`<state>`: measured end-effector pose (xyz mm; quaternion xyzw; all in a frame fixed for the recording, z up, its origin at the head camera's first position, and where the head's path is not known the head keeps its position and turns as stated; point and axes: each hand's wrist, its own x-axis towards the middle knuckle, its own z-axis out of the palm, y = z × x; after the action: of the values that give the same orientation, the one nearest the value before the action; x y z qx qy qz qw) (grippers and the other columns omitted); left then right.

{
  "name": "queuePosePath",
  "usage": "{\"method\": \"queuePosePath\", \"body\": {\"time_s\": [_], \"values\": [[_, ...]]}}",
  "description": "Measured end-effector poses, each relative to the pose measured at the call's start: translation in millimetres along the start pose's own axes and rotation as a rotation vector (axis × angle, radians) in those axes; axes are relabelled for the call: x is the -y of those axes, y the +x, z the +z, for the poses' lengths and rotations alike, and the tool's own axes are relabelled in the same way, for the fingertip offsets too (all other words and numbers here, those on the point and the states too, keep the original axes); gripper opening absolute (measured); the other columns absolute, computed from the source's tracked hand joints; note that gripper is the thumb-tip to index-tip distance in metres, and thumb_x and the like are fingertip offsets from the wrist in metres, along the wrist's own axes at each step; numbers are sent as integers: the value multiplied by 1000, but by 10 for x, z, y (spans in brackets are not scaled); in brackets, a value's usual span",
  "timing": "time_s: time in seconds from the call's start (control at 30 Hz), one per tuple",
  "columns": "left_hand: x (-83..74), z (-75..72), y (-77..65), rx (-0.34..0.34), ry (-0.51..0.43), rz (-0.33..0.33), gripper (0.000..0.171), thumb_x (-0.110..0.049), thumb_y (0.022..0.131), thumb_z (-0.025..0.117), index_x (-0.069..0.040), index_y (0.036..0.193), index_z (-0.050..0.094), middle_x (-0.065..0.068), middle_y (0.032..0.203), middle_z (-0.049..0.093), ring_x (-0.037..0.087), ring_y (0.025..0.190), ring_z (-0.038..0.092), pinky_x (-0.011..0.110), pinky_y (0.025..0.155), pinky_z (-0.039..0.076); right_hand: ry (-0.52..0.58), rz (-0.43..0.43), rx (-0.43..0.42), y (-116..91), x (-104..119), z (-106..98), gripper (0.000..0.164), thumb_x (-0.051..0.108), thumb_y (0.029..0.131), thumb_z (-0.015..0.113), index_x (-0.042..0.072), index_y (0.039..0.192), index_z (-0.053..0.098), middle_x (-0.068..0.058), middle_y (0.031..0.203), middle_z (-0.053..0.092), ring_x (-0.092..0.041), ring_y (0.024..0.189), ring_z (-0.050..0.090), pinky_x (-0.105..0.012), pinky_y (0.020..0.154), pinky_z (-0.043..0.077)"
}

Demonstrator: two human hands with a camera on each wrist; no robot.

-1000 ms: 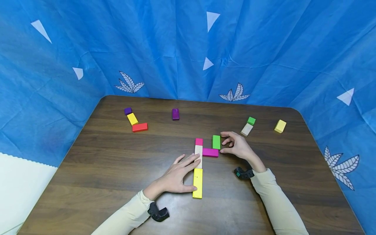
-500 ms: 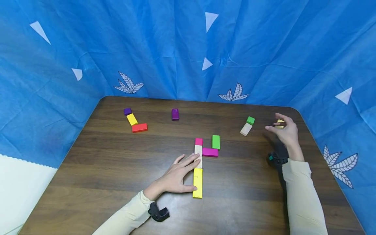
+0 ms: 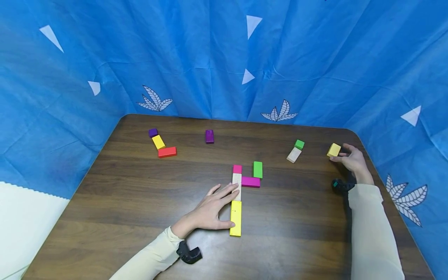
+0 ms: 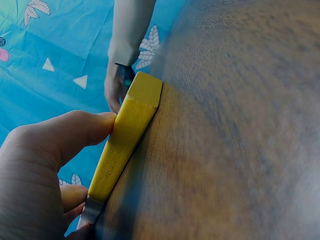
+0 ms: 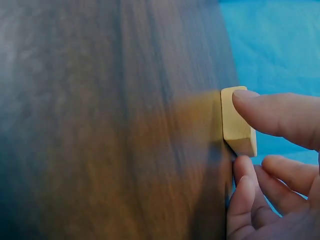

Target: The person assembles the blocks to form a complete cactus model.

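My left hand (image 3: 211,210) lies spread over the line of blocks in the head view. Its fingertips rest on a white block (image 3: 237,178), and the thumb touches the long yellow block (image 3: 236,217) below it; the left wrist view shows that thumb against the yellow block's (image 4: 125,135) side. At the far right, my right hand (image 3: 354,160) is at a pale yellow block (image 3: 334,150). In the right wrist view, the thumb overlaps this pale yellow block (image 5: 235,115), while the other fingers sit bent just below it, apart from its end.
A pink block (image 3: 237,169), a magenta block (image 3: 251,182) and a green block (image 3: 258,170) adjoin the line. Farther back are a purple block (image 3: 209,136), a red block (image 3: 167,152) beside a yellow one (image 3: 158,142), and a white block (image 3: 294,154) touching a small green one (image 3: 299,144).
My right hand has left the green block's side and moved right to the pale yellow block, which stands where it was. The left hand has stayed in place.
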<state>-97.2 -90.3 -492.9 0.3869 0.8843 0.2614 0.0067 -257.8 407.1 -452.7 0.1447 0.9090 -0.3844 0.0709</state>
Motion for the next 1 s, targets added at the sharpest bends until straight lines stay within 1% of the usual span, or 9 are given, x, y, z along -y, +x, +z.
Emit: {"method": "queuePosePath", "body": {"time_s": [0.13, 0.3, 0.4, 0.5, 0.57, 0.67, 0.8, 0.9, 1.0], "values": [[-2, 0, 1, -2, -4, 3, 90, -50, 80, 69, -8, 152, 35, 4, 162, 27, 26, 149, 27, 55, 118, 21, 27, 6, 14, 37, -38, 2, 87, 19, 92, 64, -3, 154, 7, -40, 147, 30, -56, 134, 33, -65, 110, 28], [-1, 3, -2, -15, 5, 12, 90, -50, 79, 70, -7, 151, 36, 5, 161, 28, 26, 148, 29, 55, 117, 22, 50, 13, 12, 42, -71, 10, 82, 20, 93, 62, -3, 154, 12, -39, 145, 36, -54, 135, 34, -63, 111, 28], [-2, 6, -5, -17, 9, 14, 90, -51, 79, 70, -7, 151, 37, 5, 161, 29, 26, 148, 29, 55, 117, 22, 53, 12, 0, 37, -86, 22, 79, 22, 94, 62, -2, 154, 16, -38, 142, 41, -52, 134, 37, -62, 111, 30], [-3, 9, -4, -14, 9, 11, 90, -51, 79, 69, -7, 151, 36, 5, 161, 28, 26, 148, 28, 54, 117, 22, 56, 13, -22, 26, -90, 40, 76, 26, 95, 61, -1, 154, 20, -36, 142, 42, -49, 133, 40, -61, 110, 32], [-3, 10, -2, -13, 11, 8, 90, -51, 79, 69, -7, 151, 36, 5, 161, 28, 25, 148, 28, 54, 117, 22, 54, 16, -34, 16, -86, 53, 76, 28, 95, 61, -1, 154, 21, -35, 143, 42, -48, 131, 41, -60, 109, 33], [-2, 10, 0, -9, 13, 7, 90, -50, 79, 69, -7, 151, 36, 5, 161, 28, 25, 148, 28, 54, 117, 22, 57, 18, -49, 2, -69, 72, 81, 33, 94, 62, -1, 154, 19, -35, 145, 40, -47, 130, 42, -61, 109, 33], [-3, 8, 1, -8, 18, 9, 90, -50, 79, 69, -7, 151, 36, 6, 161, 29, 26, 148, 29, 54, 117, 22, 45, 25, -75, -5, -33, 110, 89, 39, 92, 65, -3, 154, 16, -34, 150, 32, -48, 129, 43, -61, 108, 35], [-1, 5, 3, -8, 5, 7, 90, -51, 80, 69, -7, 151, 36, 6, 161, 28, 26, 149, 28, 54, 118, 22, 27, 29, -98, -5, -11, 140, 89, 40, 91, 65, -5, 153, 19, -33, 151, 31, -47, 129, 45, -60, 107, 37], [2, 0, 1, -8, -15, 3, 90, -51, 80, 69, -7, 151, 35, 5, 162, 27, 25, 149, 26, 54, 118, 20, 6, 27, -117, 1, 0, 163, 87, 40, 91, 66, -6, 151, 23, -33, 149, 34, -45, 127, 47, -58, 105, 40]]}}
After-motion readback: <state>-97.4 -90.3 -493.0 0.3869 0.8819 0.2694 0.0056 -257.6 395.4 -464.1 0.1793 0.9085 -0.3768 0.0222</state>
